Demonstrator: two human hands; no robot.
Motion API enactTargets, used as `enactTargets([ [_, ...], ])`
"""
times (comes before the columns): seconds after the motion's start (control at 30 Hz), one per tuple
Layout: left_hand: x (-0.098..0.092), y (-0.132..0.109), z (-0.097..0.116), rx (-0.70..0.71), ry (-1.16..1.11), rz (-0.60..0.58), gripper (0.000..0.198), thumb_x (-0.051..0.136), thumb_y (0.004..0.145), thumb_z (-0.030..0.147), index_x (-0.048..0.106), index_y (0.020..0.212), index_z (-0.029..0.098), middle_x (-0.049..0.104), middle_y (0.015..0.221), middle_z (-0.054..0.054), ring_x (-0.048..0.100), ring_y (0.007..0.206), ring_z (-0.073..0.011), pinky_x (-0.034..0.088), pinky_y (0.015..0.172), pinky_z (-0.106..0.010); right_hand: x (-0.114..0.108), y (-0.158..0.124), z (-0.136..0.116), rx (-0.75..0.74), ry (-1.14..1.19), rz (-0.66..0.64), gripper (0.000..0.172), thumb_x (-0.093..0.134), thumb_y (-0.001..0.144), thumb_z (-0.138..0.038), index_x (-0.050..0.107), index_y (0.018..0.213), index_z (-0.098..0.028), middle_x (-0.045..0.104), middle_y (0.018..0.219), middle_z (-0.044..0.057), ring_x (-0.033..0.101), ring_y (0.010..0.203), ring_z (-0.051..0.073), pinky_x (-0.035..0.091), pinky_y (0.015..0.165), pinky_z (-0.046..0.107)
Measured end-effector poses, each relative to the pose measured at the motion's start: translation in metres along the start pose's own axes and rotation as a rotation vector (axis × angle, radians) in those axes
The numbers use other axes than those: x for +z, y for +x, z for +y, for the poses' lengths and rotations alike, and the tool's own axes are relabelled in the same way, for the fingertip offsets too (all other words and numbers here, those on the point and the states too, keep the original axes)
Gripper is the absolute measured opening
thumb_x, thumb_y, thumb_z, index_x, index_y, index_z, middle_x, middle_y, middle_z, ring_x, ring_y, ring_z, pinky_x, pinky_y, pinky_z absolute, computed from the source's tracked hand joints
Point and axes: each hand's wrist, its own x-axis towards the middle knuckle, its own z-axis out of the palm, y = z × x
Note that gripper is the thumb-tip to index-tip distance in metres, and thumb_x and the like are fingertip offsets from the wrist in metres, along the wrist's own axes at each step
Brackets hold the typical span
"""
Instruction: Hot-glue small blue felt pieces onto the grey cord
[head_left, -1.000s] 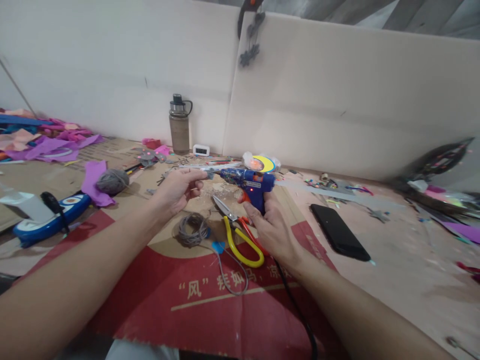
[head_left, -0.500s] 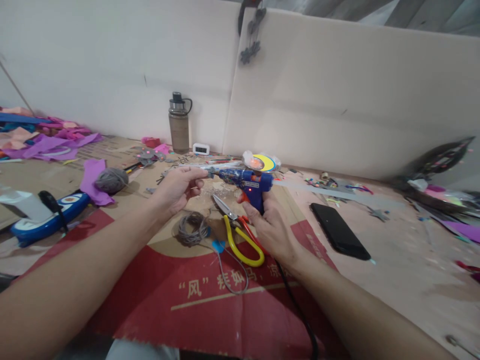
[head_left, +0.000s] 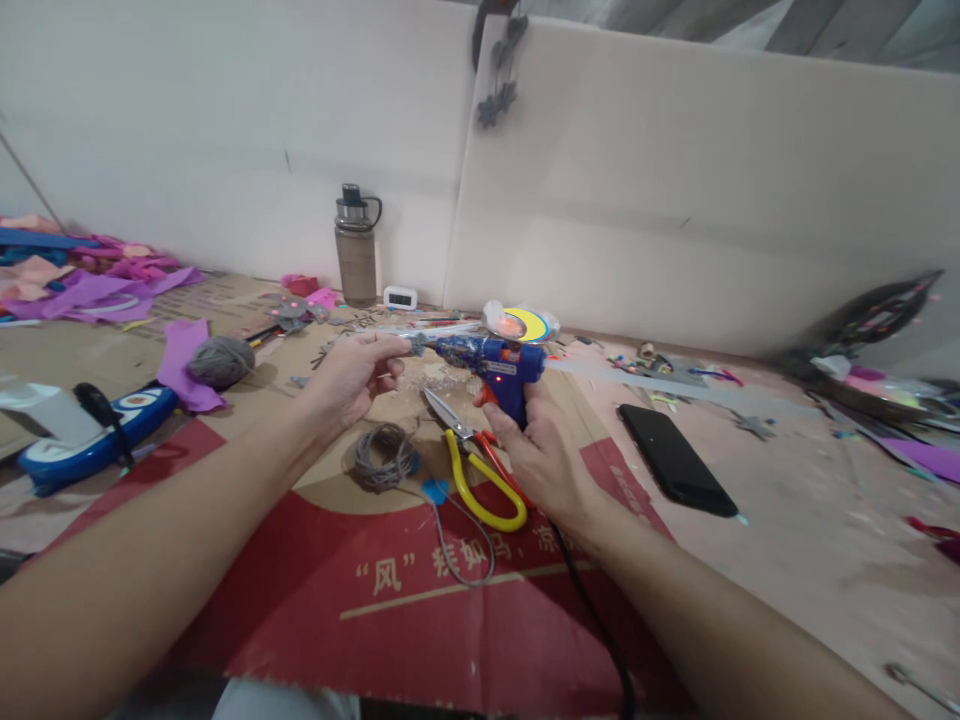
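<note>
In my right hand [head_left: 546, 455] is a blue hot glue gun [head_left: 512, 378], its grip wrapped by my fingers and its nozzle pointing left. A long translucent glue stick [head_left: 637, 380] sticks out of its back. My left hand [head_left: 360, 372] pinches a small grey piece [head_left: 416, 344] right at the nozzle tip; its exact shape is too small to make out. Below the gun lie scissors [head_left: 487, 490] with yellow and red handles, blades half under the gun. A coil of grey cord [head_left: 382, 457] rests beside them, near a blue scrap [head_left: 435, 491].
Red-and-tan cardboard [head_left: 300, 600] covers the near table. A black phone [head_left: 676, 460] lies to the right. At the back stand a water bottle [head_left: 355, 255] and a small digital clock [head_left: 400, 298]. Grey yarn [head_left: 221, 361] and purple felt [head_left: 182, 360] lie left. The gun's black cord [head_left: 600, 615] runs toward me.
Little differs. The grey piece in my left hand now shows more clearly at the nozzle, and the whole view has shifted very slightly.
</note>
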Motion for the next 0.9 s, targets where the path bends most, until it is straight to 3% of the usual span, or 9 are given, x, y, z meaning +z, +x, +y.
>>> enactTargets([
  [0.3,-0.0005,0.0017,-0.0015,0.007,0.039,-0.045,0.013,0.071,0.065,0.013,0.058,0.061,0.013,0.052,0.052,0.000,0.044,0.044,-0.0044,0.028,0.037,-0.013,0.0004,0.0016,-0.0014,0.032,-0.060,0.007,0.025,0.049,0.091,-0.033,0.054,0.112,-0.021,0.064,0.101,0.010,0.059,0.090,0.025,0.045,0.085,0.043],
  [0.63,0.0008,-0.0003,0.0011,-0.023,0.029,-0.012,0.010,0.068,0.064,0.012,0.059,0.061,0.012,0.051,0.050,0.000,0.043,0.042,-0.0044,0.027,0.036,-0.012,-0.0007,0.0011,-0.0072,0.044,-0.087,-0.026,0.032,0.049,0.090,-0.035,0.054,0.118,-0.020,0.067,0.100,0.012,0.063,0.089,0.028,0.049,0.080,0.044],
  [0.9,-0.0003,0.0003,-0.0013,0.044,0.075,-0.057,0.015,0.069,0.066,0.013,0.055,0.059,0.014,0.050,0.052,0.001,0.043,0.043,-0.0043,0.028,0.037,-0.013,0.0001,0.0027,-0.0019,0.088,-0.033,-0.004,0.025,0.051,0.088,-0.036,0.057,0.106,-0.020,0.066,0.095,0.009,0.061,0.085,0.024,0.048,0.080,0.042],
])
